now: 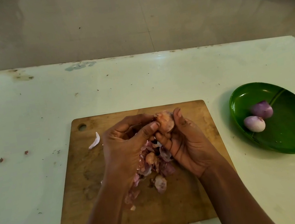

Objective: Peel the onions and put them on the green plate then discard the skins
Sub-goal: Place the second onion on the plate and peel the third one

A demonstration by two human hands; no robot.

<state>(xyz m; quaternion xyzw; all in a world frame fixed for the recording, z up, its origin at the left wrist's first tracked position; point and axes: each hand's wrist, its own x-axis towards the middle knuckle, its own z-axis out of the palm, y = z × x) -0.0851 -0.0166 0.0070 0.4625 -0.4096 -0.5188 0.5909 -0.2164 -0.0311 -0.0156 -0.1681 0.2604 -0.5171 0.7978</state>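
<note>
Onions are counted at three: one unpeeled onion (pixel 166 122) and two peeled onions (pixel 261 110) (pixel 254 123).

One table (pixel 27 122), pale and marked with stains and specks, is recorded as the bearing surface. One wooden cutting board (pixel 196 201) is laid flat at its near middle, with one hole (pixel 82 127) at the far left corner. One green plate (pixel 293 136), oval, is set on the table to the right of the board and apart from it.

Two hands are seen above the board. The left hand (pixel 123 147) is curled, with its thumb pressed against the left side of the unpeeled onion and its fingers bent towards the onion's far side. The right hand (pixel 185 144) is turned palm up and closed round the same onion from the right and below, with the thumb raised beside it. The unpeeled onion is held between both hands over the far half of the board, clear of the wood.

The two peeled onions are lying in the left part of the green plate, touching one another.

The skins (pixel 155 163) are gathered in one loose heap on the board, under and between the hands; the overlapping pieces cannot be counted. One separate pale piece (pixel 94 141) is lying on the board, just left of the left hand.
</note>
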